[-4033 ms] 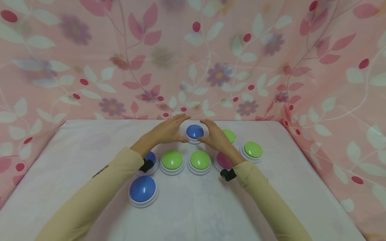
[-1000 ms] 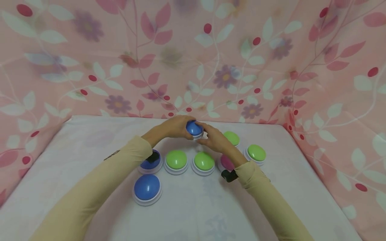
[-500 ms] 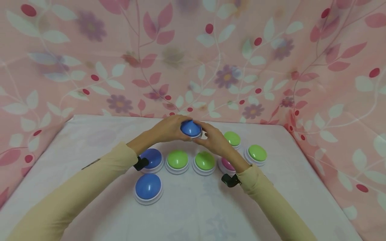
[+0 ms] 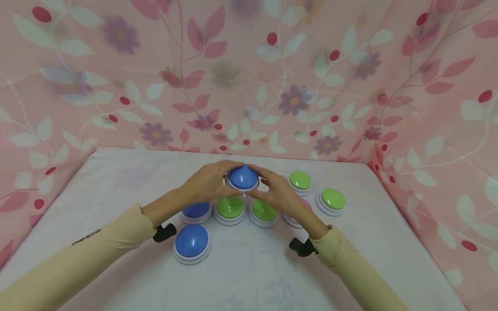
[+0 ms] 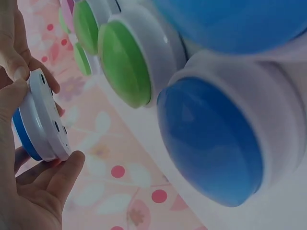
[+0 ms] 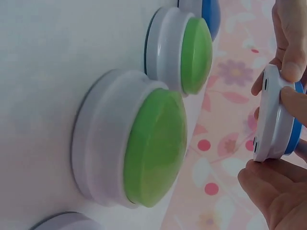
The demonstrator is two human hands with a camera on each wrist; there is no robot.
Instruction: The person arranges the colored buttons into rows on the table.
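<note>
Between both hands, a blue push button (image 4: 244, 178) with a domed top and white base is held up over the table. My left hand (image 4: 206, 183) grips its left side, thumb low and fingers at the top. On the other side my right hand (image 4: 278, 190) holds it the same way. The white base (image 5: 41, 117) shows small dark holes underneath in the left wrist view. Just below the hands, a left green button (image 4: 229, 210) and a right green button (image 4: 263, 213) stand side by side on the table.
Left of the green pair sits a blue button (image 4: 196, 211), with another blue button (image 4: 191, 241) nearer. A pink button (image 4: 306, 203) is partly hidden behind the right wrist. Two green buttons, one farther back (image 4: 300, 179) and one rightmost (image 4: 333, 199), stand right. Floral cloth (image 4: 249, 86) rises behind.
Earlier the hands were spread around the blue button resting at the back of the table. They took hold of it, lifted it and brought it nearer and slightly left.
</note>
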